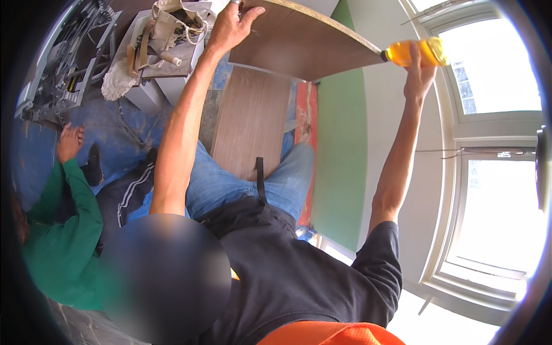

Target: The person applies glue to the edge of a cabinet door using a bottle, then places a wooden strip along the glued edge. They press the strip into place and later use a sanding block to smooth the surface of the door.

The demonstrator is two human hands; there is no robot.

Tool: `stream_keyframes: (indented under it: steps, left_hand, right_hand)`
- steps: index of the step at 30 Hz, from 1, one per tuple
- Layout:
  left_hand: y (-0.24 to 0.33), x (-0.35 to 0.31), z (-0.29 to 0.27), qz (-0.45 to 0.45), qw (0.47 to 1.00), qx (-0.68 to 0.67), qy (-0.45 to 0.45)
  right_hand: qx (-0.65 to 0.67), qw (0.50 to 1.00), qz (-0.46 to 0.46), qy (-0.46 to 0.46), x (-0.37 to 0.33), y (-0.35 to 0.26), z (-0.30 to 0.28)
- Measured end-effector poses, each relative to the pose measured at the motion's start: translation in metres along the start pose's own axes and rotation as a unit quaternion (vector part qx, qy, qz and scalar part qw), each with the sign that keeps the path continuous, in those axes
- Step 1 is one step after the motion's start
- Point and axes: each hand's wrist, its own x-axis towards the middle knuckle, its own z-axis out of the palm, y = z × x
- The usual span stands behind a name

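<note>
My left hand [233,27] grips the left end of a brown wood-grain board [299,49], its thumb lying along the face. The board is raised in front of me, with a pale raw edge along its top. My right hand [420,75] is wrapped round a yellow squeeze bottle [402,53], tipped sideways. The bottle's dark nozzle is at the board's right corner; whether it touches cannot be made out. Below, a second wood-grain panel [253,115] lies on the floor before my legs.
At the left, a person in a green sleeve [75,184] sits close, one hand [70,142] near a grey metal rack [75,57]. A cloth tool bag [172,26] stands on a small cabinet [172,69]. To the right are a green wall panel [342,149] and bright windows [494,213].
</note>
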Motion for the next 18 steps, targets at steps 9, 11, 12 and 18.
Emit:
stream_keyframes:
  steps: [9,11,12,18]
  left_hand:
    - [0.000,-0.001,0.001,-0.090,0.996,0.011,-0.023]
    - [-0.003,0.002,0.001,-0.042,0.999,0.023,-0.009]
    - [-0.004,0.002,0.002,-0.018,0.999,0.028,-0.004]
    - [-0.007,-0.002,0.003,-0.090,0.995,0.026,-0.019]
  right_hand:
    - [-0.007,0.997,0.058,0.055,0.005,-0.007,-0.010]
    - [0.059,0.996,0.051,0.044,0.007,-0.010,-0.004]
    - [0.090,0.995,0.042,0.029,0.008,-0.012,-0.001]
    - [0.119,0.987,0.101,0.037,0.011,-0.019,0.016]
